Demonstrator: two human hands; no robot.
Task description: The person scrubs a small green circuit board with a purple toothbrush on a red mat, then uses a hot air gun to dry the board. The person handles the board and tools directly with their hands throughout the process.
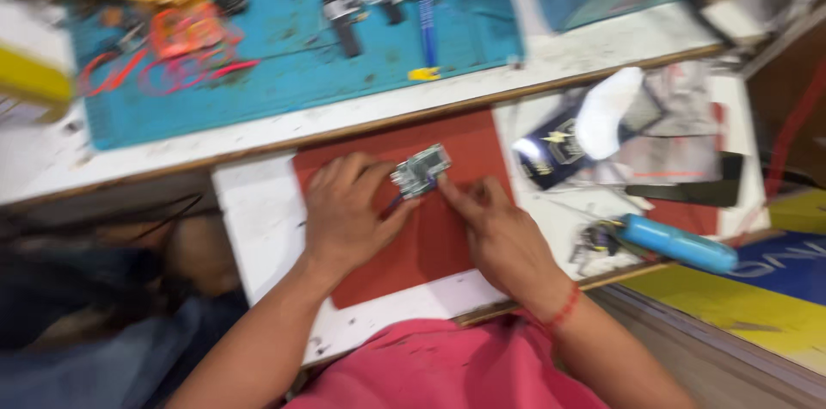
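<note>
Holding: both hands are meeting over a small green circuit board (420, 171), which is sitting at the fingertips between them, on a red mat (447, 246).
Left hand (347, 215): fingers are curling in, thumb and forefinger are pinching the board's near left edge; something thin and bluish is showing under that edge, too blurred to name.
Right hand (499, 233): forefinger is stretching out and touching the board's right side; the other fingers are folding loosely; a red thread band (564, 310) is circling the wrist.
Under the hands: the red mat is lying on a white pull-out board (258, 228).
Right of the right hand: a blue cylindrical tool (680, 244) is lying near, with a dark glossy pouch (555, 155) and a white rag (607, 112) beyond it.
Beyond the hands: a teal work mat (292, 65) is covering the upper bench, with a tangle of red and orange wires (176, 52) lying well past the left hand and a blue pen (426, 18) straight ahead.
Blur: the frame is smearing; small parts on the teal mat cannot be told.
</note>
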